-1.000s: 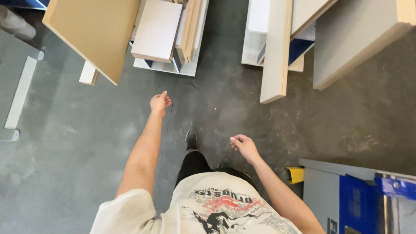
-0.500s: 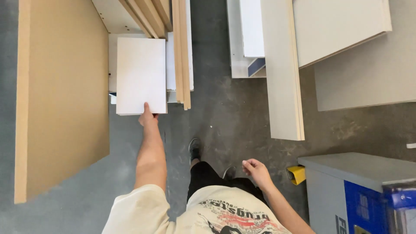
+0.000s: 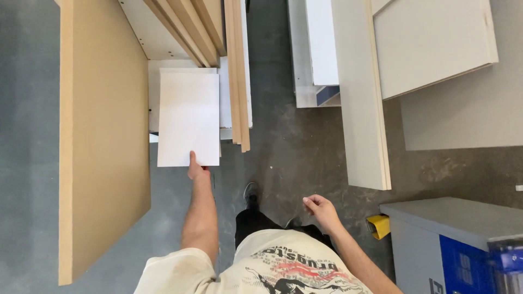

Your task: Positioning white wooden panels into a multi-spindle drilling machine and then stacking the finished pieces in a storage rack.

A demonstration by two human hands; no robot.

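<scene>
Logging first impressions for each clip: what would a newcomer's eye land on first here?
Most likely the white panel at centre left, gripped at its near edge by the left hand. Next, the big tan board filling the left side, beside a stack of leaning boards at the top. The right hand hangs free and loosely curled above the grey floor, near a blue and grey machine at lower right.

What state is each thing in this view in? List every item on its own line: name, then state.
Left hand: gripping the near edge of the white panel.
Right hand: empty, fingers loosely curled, held over the floor.
White panel: held at its near edge, over other boards.
Large brown board: untouched, left of the white panel.
Grey machine: untouched.
</scene>
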